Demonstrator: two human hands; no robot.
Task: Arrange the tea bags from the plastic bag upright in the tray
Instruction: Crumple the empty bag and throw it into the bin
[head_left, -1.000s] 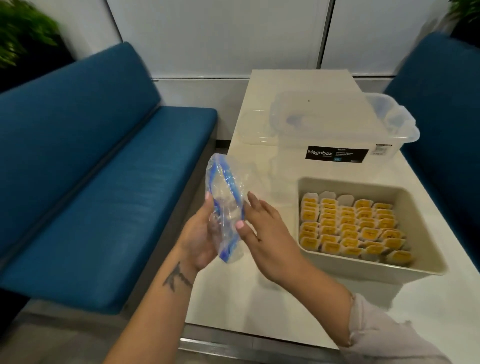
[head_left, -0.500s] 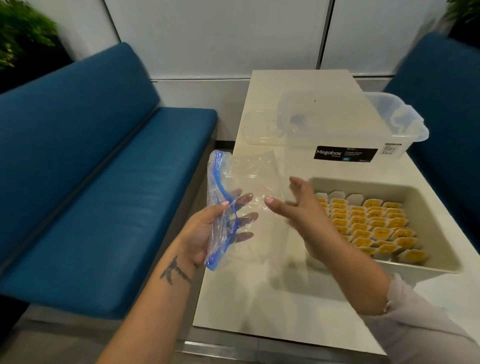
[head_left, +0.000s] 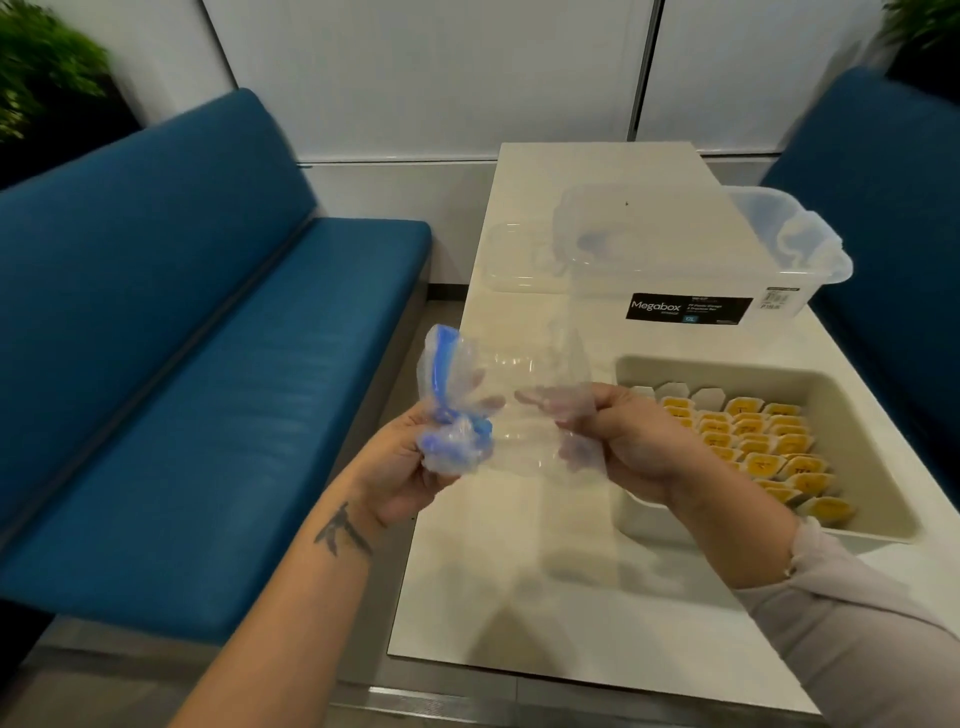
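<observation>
A clear plastic bag (head_left: 519, 384) with a blue zip strip hangs stretched between both hands above the table's left edge; I see no tea bags inside it. My left hand (head_left: 405, 467) bunches the blue zip end. My right hand (head_left: 628, 441) pinches the other end. Just right of my right hand stands the beige tray (head_left: 852, 415), where several yellow-labelled tea bags (head_left: 753, 441) stand upright in rows. My right wrist hides the tray's near left corner.
A clear storage box (head_left: 691, 260) labelled Megabox stands behind the tray, with a clear lid (head_left: 514, 260) lying to its left. The white table (head_left: 519, 597) runs between two blue benches (head_left: 182, 389). Potted plants stand in the far corners.
The bag was crumpled upright between both hands; my right hand let it go, then took hold of its free end and pulled it out sideways. The camera shifted left.
</observation>
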